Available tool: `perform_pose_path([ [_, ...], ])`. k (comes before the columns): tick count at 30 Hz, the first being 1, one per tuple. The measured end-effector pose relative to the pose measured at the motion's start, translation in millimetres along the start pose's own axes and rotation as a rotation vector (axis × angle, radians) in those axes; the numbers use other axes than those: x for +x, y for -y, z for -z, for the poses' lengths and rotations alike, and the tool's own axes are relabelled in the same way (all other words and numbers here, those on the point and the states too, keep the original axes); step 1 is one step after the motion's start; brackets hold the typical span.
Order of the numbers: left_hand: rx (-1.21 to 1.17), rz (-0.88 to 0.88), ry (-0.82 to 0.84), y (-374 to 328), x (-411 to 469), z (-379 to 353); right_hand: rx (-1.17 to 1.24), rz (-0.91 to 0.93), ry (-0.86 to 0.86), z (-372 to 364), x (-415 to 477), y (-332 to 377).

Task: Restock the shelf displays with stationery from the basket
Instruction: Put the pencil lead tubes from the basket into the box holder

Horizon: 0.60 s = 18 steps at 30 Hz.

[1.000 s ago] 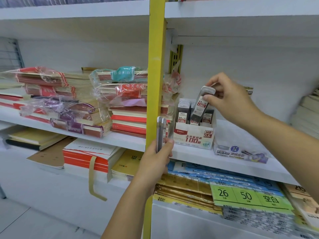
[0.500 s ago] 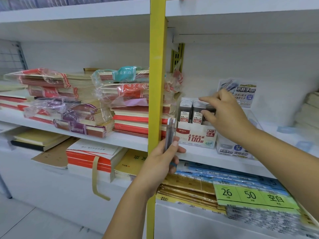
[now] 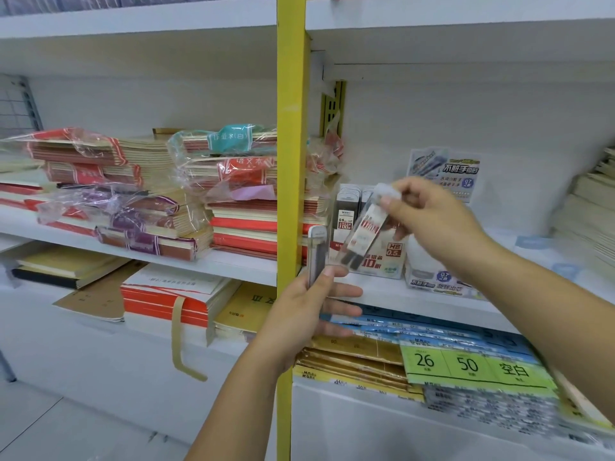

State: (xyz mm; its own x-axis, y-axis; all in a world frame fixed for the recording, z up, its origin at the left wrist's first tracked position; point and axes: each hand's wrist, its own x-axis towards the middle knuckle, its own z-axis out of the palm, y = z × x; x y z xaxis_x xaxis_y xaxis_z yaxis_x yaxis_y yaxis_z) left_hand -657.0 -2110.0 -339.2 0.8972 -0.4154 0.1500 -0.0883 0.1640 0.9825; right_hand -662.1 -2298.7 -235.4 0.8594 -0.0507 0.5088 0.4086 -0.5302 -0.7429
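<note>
My right hand (image 3: 429, 221) pinches a clear pencil-lead case (image 3: 367, 227) by its cap and holds it tilted in front of the white lead display box (image 3: 382, 257) on the middle shelf. More lead cases (image 3: 347, 204) stand upright in that box. My left hand (image 3: 309, 311) grips another lead case (image 3: 316, 254) upright beside the yellow post (image 3: 291, 128). The basket is out of view.
Wrapped notebook stacks (image 3: 126, 194) fill the left bay. A second small display box (image 3: 436, 281) and its sign card (image 3: 446, 171) sit right of the lead box. Paper packs with green labels (image 3: 466, 364) lie on the lower shelf (image 3: 416, 304).
My right hand has come away from the display box and now holds a lead case tilted in front of it. The left hand has stayed by the post with its case.
</note>
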Motion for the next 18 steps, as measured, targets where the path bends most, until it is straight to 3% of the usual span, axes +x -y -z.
perform_pose_path([
  [3,0.136,-0.018,-0.067,1,2,2,-0.172,0.188,-0.143,10,12,5],
  [6,0.180,-0.026,-0.108,4,4,1,-0.394,0.310,-0.123,11,23,4],
  [11,0.214,-0.038,-0.125,7,6,3,-0.525,0.320,-0.092,7,39,-9],
  [16,0.249,-0.071,-0.147,7,7,3,-0.465,0.233,-0.062,3,51,-19],
  [18,0.283,-0.084,-0.155,7,7,4,-0.581,0.257,-0.082,2,54,-25],
])
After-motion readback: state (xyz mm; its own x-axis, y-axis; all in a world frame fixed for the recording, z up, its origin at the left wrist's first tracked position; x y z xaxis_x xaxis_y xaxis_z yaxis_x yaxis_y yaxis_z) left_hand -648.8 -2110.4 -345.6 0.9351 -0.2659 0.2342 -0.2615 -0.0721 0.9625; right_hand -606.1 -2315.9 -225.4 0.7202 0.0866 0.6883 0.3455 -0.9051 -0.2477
